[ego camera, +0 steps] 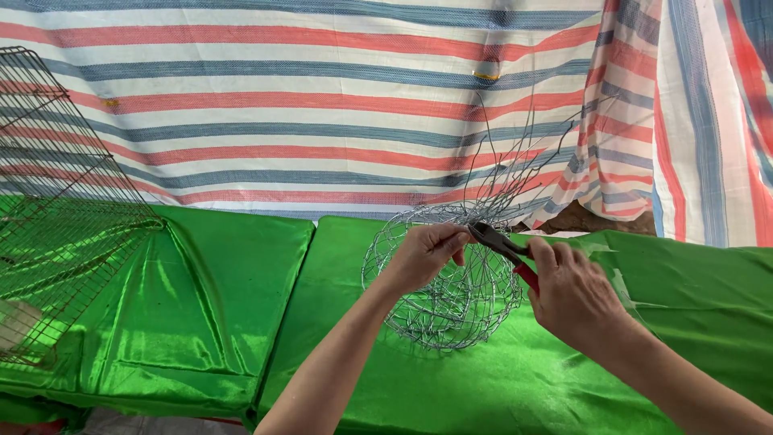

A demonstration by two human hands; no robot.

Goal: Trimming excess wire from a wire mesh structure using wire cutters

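A round basket woven of silver wire (451, 310) rests on the green cloth, with several loose wire ends (515, 153) sticking up from its top rim. My left hand (423, 256) pinches the wire at the rim. My right hand (573, 296) grips red-handled pliers (501, 246), whose dark jaws bite on the wire right beside my left fingertips.
Shiny green cloth (201, 322) covers two tables with a gap between them. A dark wire mesh cage (56, 201) leans at the left edge. A red, white and blue striped tarp (322, 105) hangs behind, folded into a corner at the right.
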